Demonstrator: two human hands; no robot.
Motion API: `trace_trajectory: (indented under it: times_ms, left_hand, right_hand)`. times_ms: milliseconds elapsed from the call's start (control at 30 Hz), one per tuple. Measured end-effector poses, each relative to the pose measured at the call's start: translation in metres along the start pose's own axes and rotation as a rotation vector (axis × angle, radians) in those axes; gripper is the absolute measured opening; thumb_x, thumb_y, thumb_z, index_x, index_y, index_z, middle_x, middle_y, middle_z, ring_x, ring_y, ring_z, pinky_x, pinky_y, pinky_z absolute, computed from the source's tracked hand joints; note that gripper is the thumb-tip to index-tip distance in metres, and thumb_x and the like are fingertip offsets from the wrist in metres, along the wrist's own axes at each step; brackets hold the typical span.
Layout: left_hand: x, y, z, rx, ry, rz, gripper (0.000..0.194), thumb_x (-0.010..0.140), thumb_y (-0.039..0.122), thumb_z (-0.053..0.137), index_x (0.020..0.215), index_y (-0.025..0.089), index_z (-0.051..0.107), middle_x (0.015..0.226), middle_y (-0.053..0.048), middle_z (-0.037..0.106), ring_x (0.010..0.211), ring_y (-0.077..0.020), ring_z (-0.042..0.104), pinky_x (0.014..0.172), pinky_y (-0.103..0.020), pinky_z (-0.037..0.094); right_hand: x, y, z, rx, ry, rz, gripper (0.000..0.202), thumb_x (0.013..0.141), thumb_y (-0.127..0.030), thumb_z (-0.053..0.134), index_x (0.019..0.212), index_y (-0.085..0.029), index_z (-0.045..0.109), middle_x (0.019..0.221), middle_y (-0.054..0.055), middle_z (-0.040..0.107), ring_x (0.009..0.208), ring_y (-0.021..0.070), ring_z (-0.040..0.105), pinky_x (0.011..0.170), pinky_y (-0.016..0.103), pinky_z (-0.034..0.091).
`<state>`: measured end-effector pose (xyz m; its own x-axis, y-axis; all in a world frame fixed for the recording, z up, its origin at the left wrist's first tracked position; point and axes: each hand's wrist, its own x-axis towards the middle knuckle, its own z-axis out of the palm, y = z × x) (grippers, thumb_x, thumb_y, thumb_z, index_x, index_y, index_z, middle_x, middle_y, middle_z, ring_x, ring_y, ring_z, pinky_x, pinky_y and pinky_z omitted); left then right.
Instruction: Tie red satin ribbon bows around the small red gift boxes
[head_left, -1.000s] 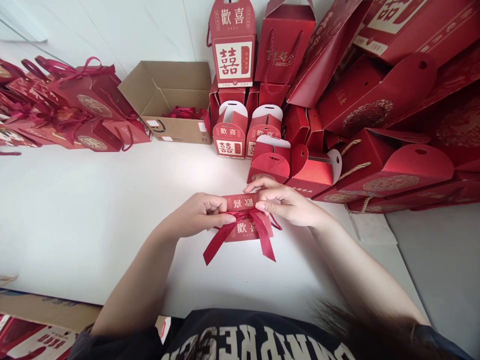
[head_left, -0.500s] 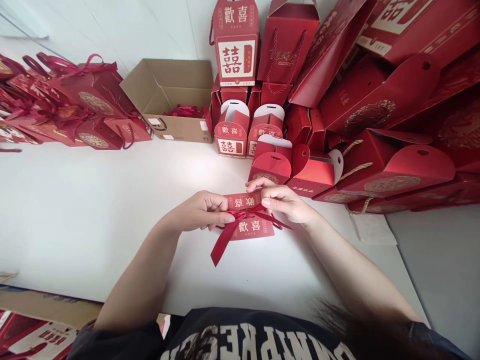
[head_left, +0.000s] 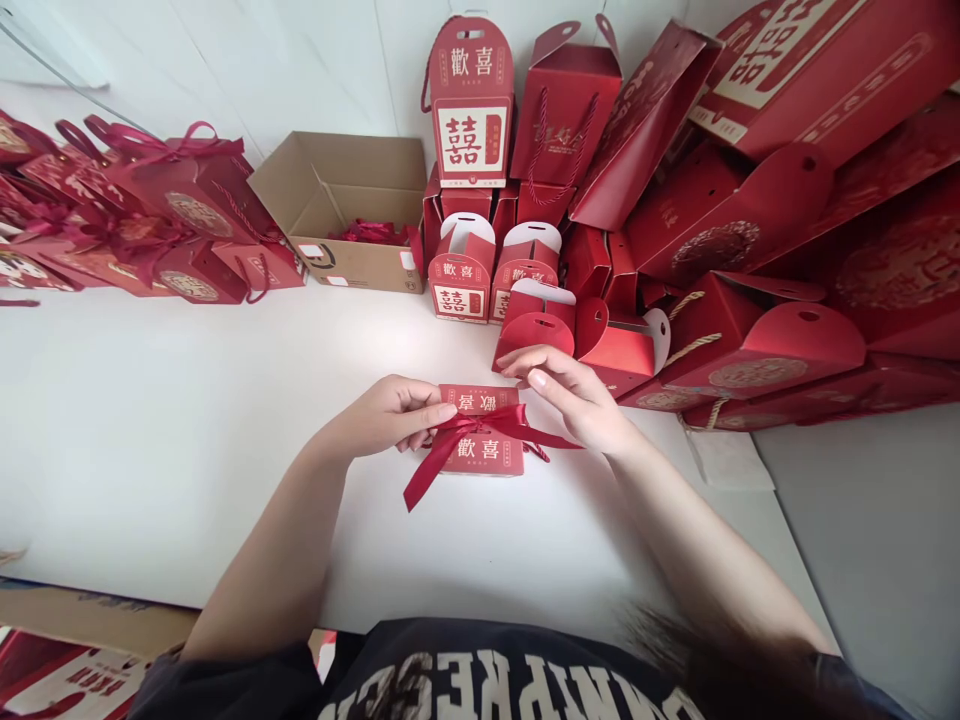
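A small red gift box [head_left: 484,462] with pale Chinese characters stands on the white table in front of me. Across its top lies a dark red ribbon [head_left: 431,470] tied in a bow, one tail hanging towards me at the left and another stretching right. My left hand [head_left: 409,412] pinches the bow's left side between thumb and fingers. Just right of the box, my right hand [head_left: 570,390] hovers with fingers apart and nothing in them. A twisted cord handle [head_left: 537,452] shows at the box's right side.
Many red gift boxes [head_left: 750,340] are stacked at the right and back. An open cardboard carton [head_left: 367,272] with red ribbons inside stands at the back. Ribboned boxes [head_left: 195,200] crowd the far left. Another carton [head_left: 97,610] is at the lower left.
My right hand has let go of the bow's right side and drawn slightly away. My left hand keeps its pinch. The box appears turned a little and shifted left in view.
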<state>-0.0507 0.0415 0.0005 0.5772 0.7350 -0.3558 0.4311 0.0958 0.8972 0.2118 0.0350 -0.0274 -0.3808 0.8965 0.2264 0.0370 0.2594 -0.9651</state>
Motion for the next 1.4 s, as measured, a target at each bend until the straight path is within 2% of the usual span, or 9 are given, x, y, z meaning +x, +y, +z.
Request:
trace_trajectory:
  times_ms: [167,233,333,433,533,700,867,1133,1400]
  left_hand:
    - [0.001,0.001,0.006,0.0,0.037,0.056,0.042,0.089,0.048,0.056,0.065,0.015,0.053,0.057,0.001,0.05,0.05,-0.0074,0.043,0.047,-0.02,0.033]
    - [0.002,0.001,0.008,0.001,0.041,0.091,0.043,0.089,0.048,0.057,0.062,0.015,0.051,0.056,0.001,0.049,0.051,-0.0078,0.043,0.048,-0.02,0.032]
    - [0.003,0.001,0.008,0.009,0.05,0.122,0.043,0.089,0.046,0.057,0.06,0.015,0.049,0.055,0.001,0.047,0.051,-0.0079,0.041,0.048,-0.021,0.031]
    - [0.002,0.001,0.008,-0.016,0.05,0.106,0.04,0.09,0.045,0.056,0.064,0.015,0.051,0.055,0.002,0.046,0.051,-0.0079,0.041,0.047,-0.021,0.031]
    - [0.003,0.0,0.01,-0.004,0.063,0.106,0.04,0.09,0.045,0.056,0.064,0.015,0.05,0.056,0.002,0.046,0.051,-0.0081,0.042,0.048,-0.021,0.033]
    - [0.003,0.0,0.015,-0.006,0.227,0.113,0.047,0.088,0.043,0.059,0.057,0.017,0.035,0.05,0.005,0.035,0.048,-0.0068,0.033,0.046,-0.021,0.027]
    - [0.001,0.003,0.019,0.052,0.263,0.065,0.04,0.078,0.047,0.068,0.062,0.016,0.048,0.054,0.005,0.043,0.049,-0.0079,0.037,0.045,-0.022,0.028]
    - [0.002,0.005,0.028,0.238,0.347,0.045,0.048,0.073,0.047,0.071,0.058,0.018,0.036,0.054,0.005,0.033,0.052,-0.0081,0.032,0.047,-0.022,0.025]
    - [0.003,0.003,0.035,0.342,0.388,-0.016,0.049,0.075,0.048,0.068,0.06,0.018,0.033,0.057,0.005,0.032,0.054,-0.0089,0.031,0.049,-0.023,0.024]
  right_hand:
    - [-0.039,-0.046,0.017,-0.402,0.358,-0.301,0.016,0.097,-0.03,0.048,0.105,-0.028,0.061,0.098,0.008,0.066,0.095,0.0244,0.063,0.086,0.042,0.049]
    - [-0.056,-0.053,0.033,-0.538,0.239,-0.544,0.016,0.094,-0.027,0.052,0.108,-0.031,0.06,0.085,0.005,0.069,0.08,0.0228,0.065,0.077,0.041,0.05]
    - [-0.066,-0.042,0.067,-0.806,-0.064,-0.593,0.022,0.092,-0.024,0.058,0.11,-0.035,0.062,0.09,0.0,0.073,0.085,0.0206,0.067,0.085,0.038,0.051]
    - [-0.059,-0.018,0.098,-0.957,-0.086,-0.477,0.036,0.094,-0.014,0.052,0.124,-0.033,0.058,0.126,0.004,0.067,0.115,0.0221,0.06,0.104,0.043,0.043]
    - [-0.052,0.001,0.113,-0.992,-0.042,-0.398,0.038,0.095,-0.013,0.05,0.127,-0.031,0.058,0.13,0.006,0.064,0.122,0.0238,0.057,0.107,0.047,0.04]
    - [-0.061,0.01,0.109,-0.875,-0.037,-0.421,0.033,0.095,-0.015,0.053,0.121,-0.031,0.064,0.118,0.002,0.072,0.108,0.0215,0.064,0.094,0.04,0.05]
    - [-0.069,0.002,0.097,-0.784,0.05,-0.596,0.031,0.093,-0.014,0.056,0.12,-0.027,0.065,0.11,0.001,0.075,0.094,0.0188,0.07,0.077,0.035,0.054]
    - [-0.08,-0.021,0.088,-0.738,0.17,-0.661,0.035,0.087,-0.01,0.063,0.121,-0.018,0.066,0.108,0.006,0.076,0.087,0.018,0.071,0.065,0.032,0.057]
    - [-0.074,-0.013,0.111,-0.839,-0.004,-0.816,0.014,0.088,-0.016,0.064,0.099,-0.012,0.072,0.099,0.005,0.076,0.076,0.0138,0.065,0.061,0.029,0.052]
